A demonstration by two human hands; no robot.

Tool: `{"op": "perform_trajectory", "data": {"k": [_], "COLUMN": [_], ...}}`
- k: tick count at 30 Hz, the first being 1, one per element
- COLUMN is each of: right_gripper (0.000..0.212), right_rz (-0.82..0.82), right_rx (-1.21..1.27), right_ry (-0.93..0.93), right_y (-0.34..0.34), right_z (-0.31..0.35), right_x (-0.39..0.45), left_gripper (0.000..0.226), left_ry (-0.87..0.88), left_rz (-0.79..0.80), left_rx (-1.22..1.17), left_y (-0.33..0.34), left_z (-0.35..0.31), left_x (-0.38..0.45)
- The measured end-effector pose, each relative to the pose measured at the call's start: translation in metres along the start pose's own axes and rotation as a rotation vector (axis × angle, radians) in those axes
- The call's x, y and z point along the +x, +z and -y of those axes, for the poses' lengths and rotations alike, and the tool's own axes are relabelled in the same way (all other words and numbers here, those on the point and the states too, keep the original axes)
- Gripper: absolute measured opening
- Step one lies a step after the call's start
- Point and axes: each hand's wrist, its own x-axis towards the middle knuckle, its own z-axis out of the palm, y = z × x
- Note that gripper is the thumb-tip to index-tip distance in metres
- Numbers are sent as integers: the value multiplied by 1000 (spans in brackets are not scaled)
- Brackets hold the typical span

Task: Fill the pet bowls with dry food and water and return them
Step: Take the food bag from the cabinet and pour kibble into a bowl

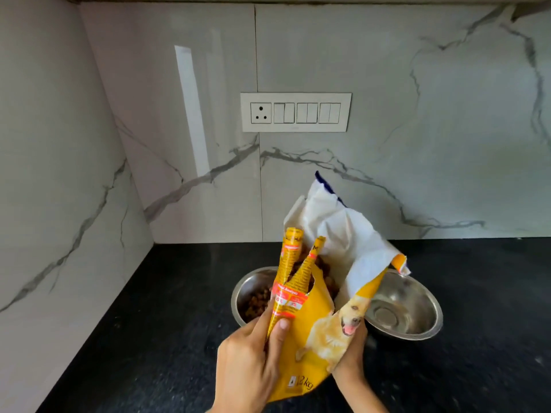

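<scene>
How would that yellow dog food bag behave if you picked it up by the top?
The yellow bag would probably flop: its torn top is creased and folded over, so it looks thin and limp. Kibble shows at its open mouth, so it could spill if tipped. Both the left hand and right hand grip it, suggesting it needs support.

Crinkled plastic dog-food bag point(310, 338): yellow outside with a pale cream-golden puppy print, pink open mouth, red-orange label bands with white text on the side gusset, black "12 kg" print low down, white inner lining on the opened top with a dark blue strip at the very edge. Round stainless-steel bowl on the left point(252, 289) is shiny silver with brown kibble point(256, 301) inside; round stainless-steel bowl on the right point(408, 308) is plain silver-grey with reflections. Polished stone desk point(179, 338) is black with faint pale specks, glossy wall tiles point(417, 129) white-grey with dark grey marble veins, rectangular plastic switch plate point(295, 112) off-white with three black socket holes.
</scene>
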Motion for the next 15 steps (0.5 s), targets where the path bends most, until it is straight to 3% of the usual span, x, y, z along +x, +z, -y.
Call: {"op": "perform_trajectory", "data": {"k": [5,10,12,15], "right_gripper": [34,32,11,33], "right_rz": [-76,9,58,90], "right_rx": [120,-99,-149,-52], "right_ry": [15,-154,-173,-183], "right_y": [-4,-16,-20,-29], "right_z": [8,9,14,18], "right_x": [1,5,4,7], "left_gripper": [38,36,37,37], "left_ry": [169,235,234,179], "left_rz": [38,-28,-35,0], "left_rx": [-47,-108,-142,-177], "left_y": [6,9,16,27], "left_z": [3,-1,0,6], "left_x": [1,4,3,-4]}}
